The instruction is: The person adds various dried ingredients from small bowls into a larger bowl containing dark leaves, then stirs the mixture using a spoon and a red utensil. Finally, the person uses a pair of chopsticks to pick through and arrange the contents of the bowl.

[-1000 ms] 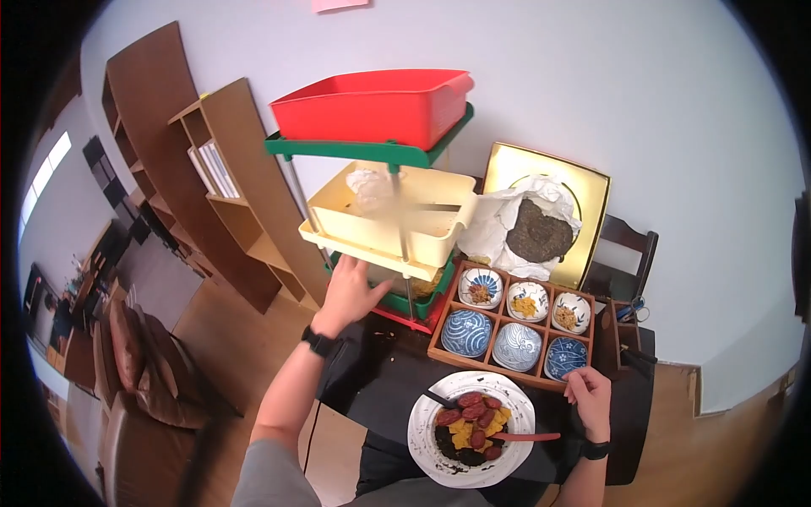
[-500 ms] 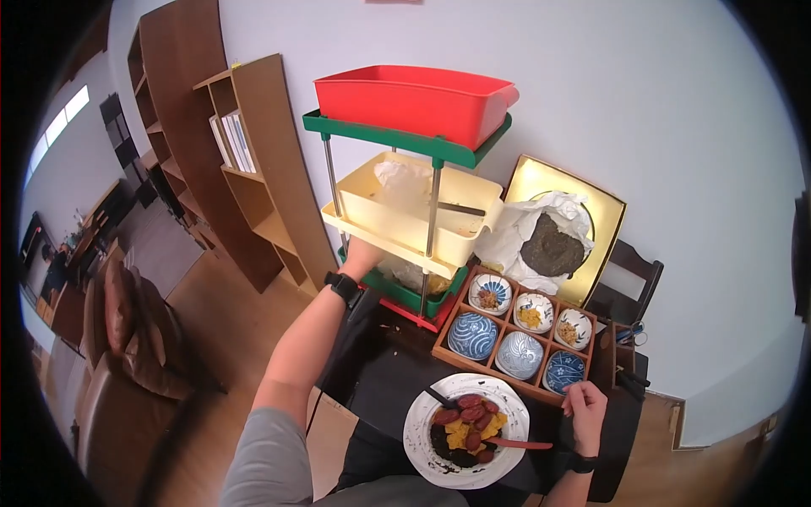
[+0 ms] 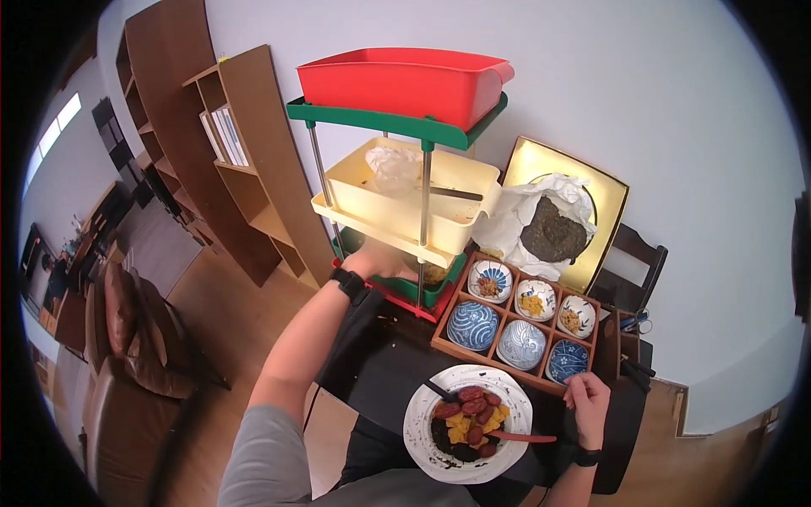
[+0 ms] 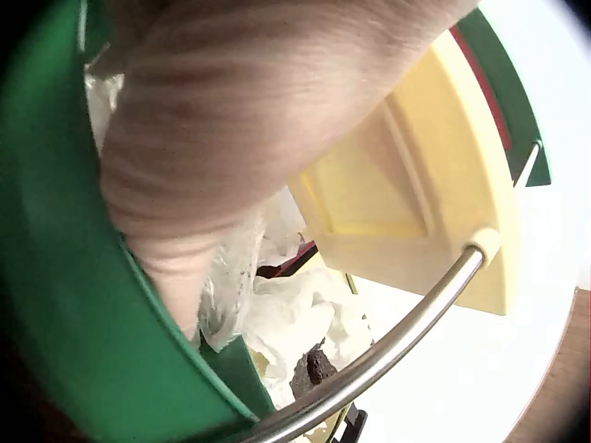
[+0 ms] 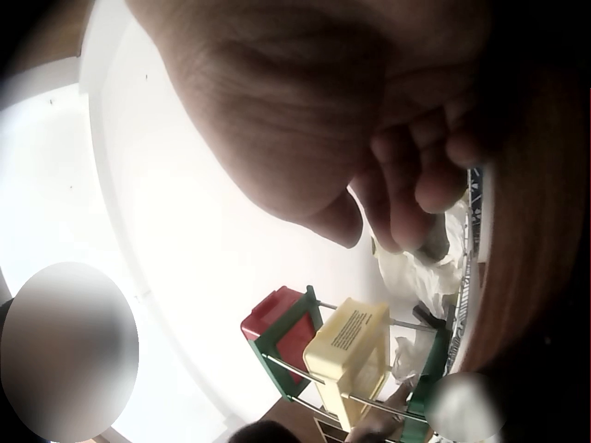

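My left hand [image 3: 384, 258] reaches into the green bin [image 3: 452, 287] beneath the cream bin [image 3: 397, 224]. In the left wrist view it lies inside the green wall, beside a crinkled clear plastic bag [image 4: 231, 286]; its fingertips are hidden, so I cannot tell whether they grip anything. My right hand [image 3: 589, 406] hovers by the near right corner of a divided wooden box [image 3: 498, 365], fingers loosely bent and nothing held. Small patterned bowls fill the box; the far ones hold dried bits. Nearer me, a white dish [image 3: 420, 422] holds red dates [image 3: 474, 407], yellow pieces and dark bits.
A red bin [image 3: 397, 89] tops the rack, whose metal posts [image 3: 425, 203] flank my left hand. Behind the box, a dark cake [image 3: 553, 232] lies on white paper in a gold box [image 3: 528, 160]. Two handles stick out of the dish, one reddish [image 3: 528, 438].
My left hand has gone from the front of the green bin to deep inside it, under the cream bin. The right hand has stayed by the wooden box. The head view has shifted slightly.
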Tool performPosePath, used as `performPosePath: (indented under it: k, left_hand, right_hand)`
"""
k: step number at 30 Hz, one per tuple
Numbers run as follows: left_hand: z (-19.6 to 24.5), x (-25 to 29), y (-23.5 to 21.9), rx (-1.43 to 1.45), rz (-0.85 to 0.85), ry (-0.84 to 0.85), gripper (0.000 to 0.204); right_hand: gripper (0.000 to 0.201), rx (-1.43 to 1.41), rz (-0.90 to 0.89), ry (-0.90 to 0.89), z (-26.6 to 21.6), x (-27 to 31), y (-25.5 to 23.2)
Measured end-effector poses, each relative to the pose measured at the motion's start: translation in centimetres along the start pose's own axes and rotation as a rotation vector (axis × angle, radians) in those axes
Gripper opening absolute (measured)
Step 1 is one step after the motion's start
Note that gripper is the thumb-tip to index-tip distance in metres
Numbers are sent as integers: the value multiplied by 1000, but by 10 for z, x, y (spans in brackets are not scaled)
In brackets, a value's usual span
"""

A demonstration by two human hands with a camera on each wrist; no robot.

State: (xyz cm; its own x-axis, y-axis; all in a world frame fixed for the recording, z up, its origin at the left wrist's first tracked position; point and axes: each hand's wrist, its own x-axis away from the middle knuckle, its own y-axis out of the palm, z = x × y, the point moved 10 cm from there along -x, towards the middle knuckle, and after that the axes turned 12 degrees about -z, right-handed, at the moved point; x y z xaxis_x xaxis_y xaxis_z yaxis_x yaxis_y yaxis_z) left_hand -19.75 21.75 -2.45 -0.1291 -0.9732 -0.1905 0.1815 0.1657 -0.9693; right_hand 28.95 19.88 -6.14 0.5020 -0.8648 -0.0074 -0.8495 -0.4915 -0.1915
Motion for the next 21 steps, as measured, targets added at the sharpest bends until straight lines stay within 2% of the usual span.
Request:
performPosePath:
  k: [1,3,6,9,10,13,15,21]
  left_hand:
    - [-2,-1,2,-50,0,-23,53]
    - [-19,-7,11,17,-99,-184,56]
    - [-38,-10,10,-4,49,-208,54]
    - [-77,-2,12,202,214,-164,50]
    - [-87,3,13,302,198,-157,53]
    - [-137,16,27,883,375,-324,50]
    - [-140,17,14,726,440,-274,48]
    - [-140,9,3,560,437,-323,48]
  right_hand:
    - [20,-3,0,10,1,0,0]
    - [20,-13,4,8,2,0,-3]
    - [20,-16,16,6,0,1,-6]
    - [21,4,25,-10,-2,2,-7]
    - [22,13,23,-18,-2,2,-6]
    - [22,21,2,-36,-3,1,-3]
    - [21,7,-4,-20,-2,2,-4]
    - [20,-16,2,-24,-6,3,-4]
